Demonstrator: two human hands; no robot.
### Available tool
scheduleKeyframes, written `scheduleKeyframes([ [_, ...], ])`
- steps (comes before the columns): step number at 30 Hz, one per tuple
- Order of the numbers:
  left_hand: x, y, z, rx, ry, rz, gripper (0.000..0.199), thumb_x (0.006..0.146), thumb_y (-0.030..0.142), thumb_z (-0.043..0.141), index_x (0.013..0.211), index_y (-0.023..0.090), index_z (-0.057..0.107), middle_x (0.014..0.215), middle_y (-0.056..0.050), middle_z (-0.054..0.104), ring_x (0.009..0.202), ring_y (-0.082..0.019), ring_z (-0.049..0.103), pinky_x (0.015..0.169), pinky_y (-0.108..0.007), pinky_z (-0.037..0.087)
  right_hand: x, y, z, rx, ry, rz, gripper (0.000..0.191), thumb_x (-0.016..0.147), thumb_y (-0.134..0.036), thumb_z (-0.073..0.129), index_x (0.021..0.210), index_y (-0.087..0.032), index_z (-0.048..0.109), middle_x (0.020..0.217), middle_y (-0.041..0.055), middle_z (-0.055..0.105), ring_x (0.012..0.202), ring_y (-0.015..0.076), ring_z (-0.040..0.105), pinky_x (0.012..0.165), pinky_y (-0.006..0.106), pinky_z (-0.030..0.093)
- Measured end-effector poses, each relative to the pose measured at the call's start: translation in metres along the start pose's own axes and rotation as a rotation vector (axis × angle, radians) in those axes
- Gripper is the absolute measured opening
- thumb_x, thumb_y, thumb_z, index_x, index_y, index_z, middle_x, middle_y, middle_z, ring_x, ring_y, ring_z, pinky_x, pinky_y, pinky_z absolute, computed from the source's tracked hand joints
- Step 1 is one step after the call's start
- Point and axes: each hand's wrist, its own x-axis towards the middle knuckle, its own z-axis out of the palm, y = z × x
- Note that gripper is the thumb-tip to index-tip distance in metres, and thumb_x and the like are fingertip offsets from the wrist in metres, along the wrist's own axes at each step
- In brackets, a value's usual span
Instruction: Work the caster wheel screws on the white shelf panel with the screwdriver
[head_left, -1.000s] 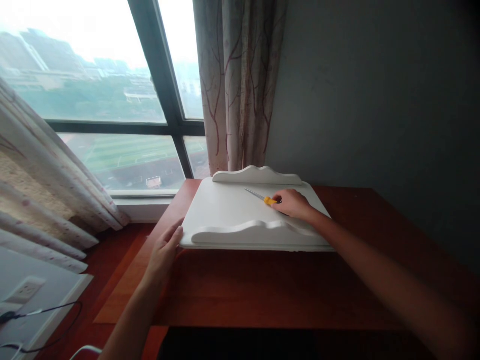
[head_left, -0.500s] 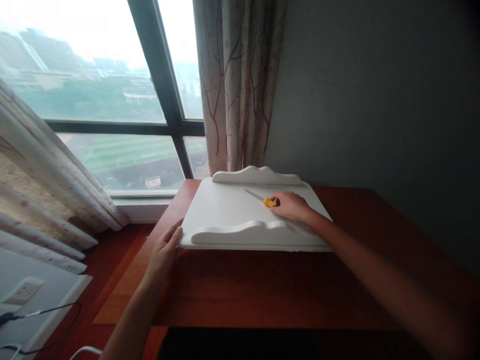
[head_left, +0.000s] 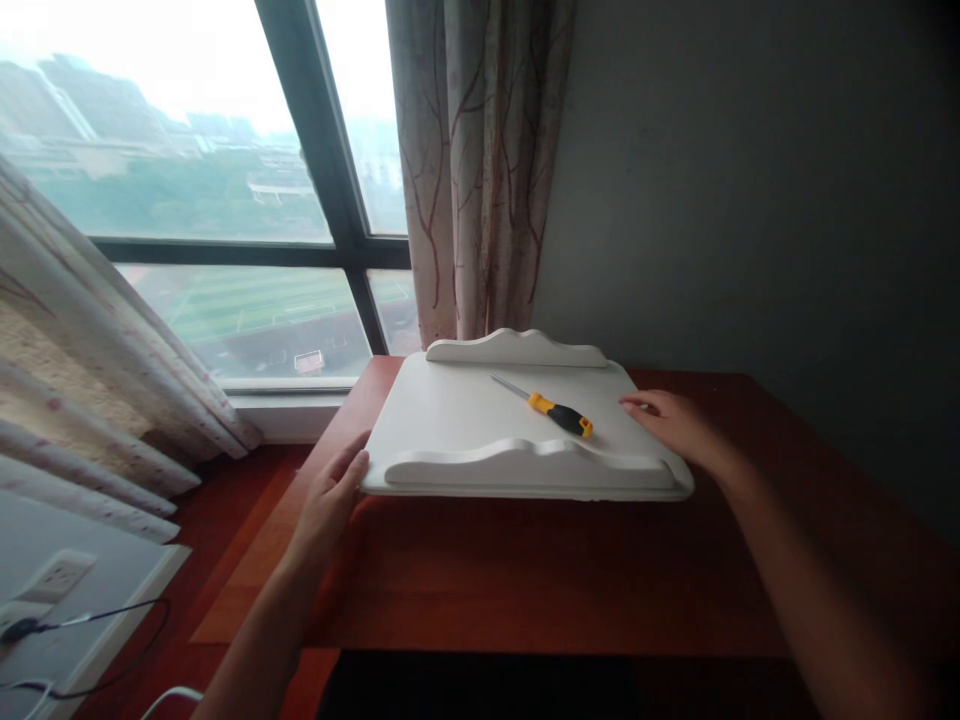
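A white board (head_left: 450, 420) with two wavy-edged raised strips lies flat on the reddish-brown table. On it rests a screwdriver (head_left: 561, 413) with a yellow and black handle, its metal shaft pointing to the far left. My left hand (head_left: 335, 490) grips the board's near left edge, with some fingertips hidden along the side. Over the board's right edge is my right hand (head_left: 671, 425), apart from the screwdriver. Its fingers are bent and pressed together. A tiny pale spot shows between them, too small to name.
The wooden table (head_left: 480, 580) extends to both sides and in front of the board. A curtain (head_left: 480, 180) and a grey wall stand behind it. At left are a window, another curtain (head_left: 97, 390) and a wall socket (head_left: 56, 578) with a plugged-in black cable.
My right hand has let go of the screwdriver and moved right to the board's edge. The screwdriver now lies loose on the board. My left hand stays in place.
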Motion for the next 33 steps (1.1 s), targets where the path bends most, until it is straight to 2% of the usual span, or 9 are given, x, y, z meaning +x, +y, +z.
scheduleKeyframes([
  [3,0.003,-0.002,-0.003,-0.004,-0.034,0.015,0.075,0.067,0.051,0.088,0.132,0.02,0.068,0.121,-0.01,0.073,0.088,-0.02,0.069,0.067,-0.022,0.057,-0.031,0.042,-0.008,0.037,0.108,0.117,0.045,0.089,-0.046,0.048,0.112,-0.017,0.075,0.118,0.0134,0.075,0.103,0.0276,0.071,0.092,0.039,0.053],
  [6,0.005,-0.001,-0.003,0.013,-0.071,0.029,0.073,0.069,0.049,0.087,0.133,0.02,0.068,0.121,-0.011,0.074,0.094,-0.022,0.069,0.071,-0.023,0.057,-0.065,0.073,0.001,0.071,0.178,0.244,0.056,0.086,-0.053,0.05,0.12,-0.013,0.071,0.115,0.0176,0.075,0.096,0.0304,0.073,0.083,0.042,0.057],
  [11,0.006,0.003,0.014,0.071,-0.122,0.04,0.077,0.072,0.053,0.084,0.137,0.017,0.065,0.126,-0.013,0.072,0.104,-0.028,0.068,0.08,-0.029,0.057,-0.103,0.097,0.03,0.279,0.273,0.4,0.059,0.086,-0.058,0.055,0.126,-0.017,0.068,0.119,0.0157,0.074,0.109,0.032,0.07,0.095,0.045,0.053],
  [17,0.008,0.003,0.045,0.074,-0.149,0.055,0.083,0.072,0.055,0.082,0.14,0.012,0.061,0.134,-0.016,0.068,0.119,-0.033,0.064,0.095,-0.037,0.055,-0.101,0.103,0.037,0.52,0.467,0.51,0.055,0.082,-0.052,0.064,0.126,-0.019,0.071,0.125,0.0134,0.072,0.118,0.0309,0.065,0.105,0.044,0.047],
  [21,0.008,-0.002,0.061,0.122,-0.168,0.114,0.078,0.077,0.057,0.077,0.139,0.012,0.061,0.136,-0.016,0.067,0.127,-0.036,0.059,0.105,-0.045,0.05,-0.091,0.105,0.032,0.604,0.569,0.562,0.056,0.078,-0.047,0.067,0.125,-0.017,0.073,0.12,0.013,0.074,0.108,0.0287,0.069,0.093,0.038,0.054],
  [25,0.011,-0.008,0.07,0.168,-0.179,0.169,0.074,0.08,0.057,0.073,0.139,0.012,0.062,0.136,-0.016,0.067,0.129,-0.037,0.058,0.109,-0.048,0.047,-0.086,0.11,0.029,0.666,0.632,0.594,0.051,0.076,-0.038,0.07,0.121,-0.015,0.075,0.116,0.0129,0.075,0.1,0.0245,0.07,0.079,0.029,0.056],
  [33,0.021,-0.021,0.091,0.204,-0.204,0.21,0.071,0.086,0.053,0.065,0.142,0.009,0.057,0.143,-0.017,0.062,0.132,-0.035,0.057,0.111,-0.047,0.045,-0.085,0.129,0.027,0.758,0.719,0.639,0.039,0.073,-0.026,0.074,0.111,-0.017,0.08,0.109,0.0125,0.075,0.09,0.021,0.069,0.074,0.028,0.055],
])
